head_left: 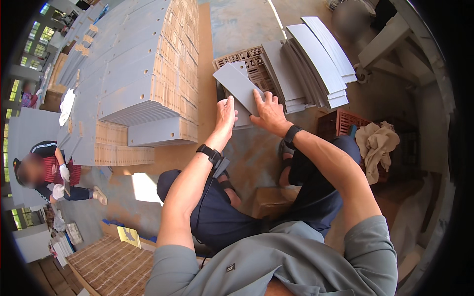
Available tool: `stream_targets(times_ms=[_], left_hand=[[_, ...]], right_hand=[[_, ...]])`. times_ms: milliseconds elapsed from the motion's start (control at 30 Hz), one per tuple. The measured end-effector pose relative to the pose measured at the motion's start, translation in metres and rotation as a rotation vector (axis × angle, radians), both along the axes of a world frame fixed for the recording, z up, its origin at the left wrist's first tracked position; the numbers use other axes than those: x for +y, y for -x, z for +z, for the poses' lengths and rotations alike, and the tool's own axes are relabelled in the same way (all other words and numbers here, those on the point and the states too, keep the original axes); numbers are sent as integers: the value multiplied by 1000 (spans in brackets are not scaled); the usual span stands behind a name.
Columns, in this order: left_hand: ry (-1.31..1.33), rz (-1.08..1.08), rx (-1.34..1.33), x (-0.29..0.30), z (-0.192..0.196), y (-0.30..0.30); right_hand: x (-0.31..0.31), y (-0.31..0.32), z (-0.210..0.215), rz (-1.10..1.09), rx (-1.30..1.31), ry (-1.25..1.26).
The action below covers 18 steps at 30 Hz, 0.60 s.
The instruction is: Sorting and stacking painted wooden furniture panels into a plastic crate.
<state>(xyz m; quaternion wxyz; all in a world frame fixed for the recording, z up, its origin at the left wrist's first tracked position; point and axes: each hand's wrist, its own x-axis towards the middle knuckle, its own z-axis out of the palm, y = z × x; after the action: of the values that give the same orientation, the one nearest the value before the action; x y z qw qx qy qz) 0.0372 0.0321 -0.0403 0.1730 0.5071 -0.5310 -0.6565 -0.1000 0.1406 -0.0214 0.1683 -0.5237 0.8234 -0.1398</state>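
A flat grey board lies slanted over a brown plastic crate in front of me. My right hand grips its near right end, fingers on the top face and thumb at the edge. My left hand is held upright beside the board's near left edge, fingers straight and together, with nothing in it. Whether it touches the edge, I cannot tell. Another grey board shows partly beneath the held one. More grey boards lean in an overlapping row just right of it.
Large stacks of grey boards with raw brown edges fill the left. A reddish crate and a beige cloth lie at right. A cardboard box sits between my legs. Far left, a gloved person works; a woven mat is lower left.
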Motion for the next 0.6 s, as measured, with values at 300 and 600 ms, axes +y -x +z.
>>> stream_targets(times_ms=[300,600], left_hand=[[15,-12,-24,-5,-5,0],[577,-223,-517,-3,-33,6]], right_hand=[[2,24,26,-174,14,125],[7,22,-7,40,-125,227]])
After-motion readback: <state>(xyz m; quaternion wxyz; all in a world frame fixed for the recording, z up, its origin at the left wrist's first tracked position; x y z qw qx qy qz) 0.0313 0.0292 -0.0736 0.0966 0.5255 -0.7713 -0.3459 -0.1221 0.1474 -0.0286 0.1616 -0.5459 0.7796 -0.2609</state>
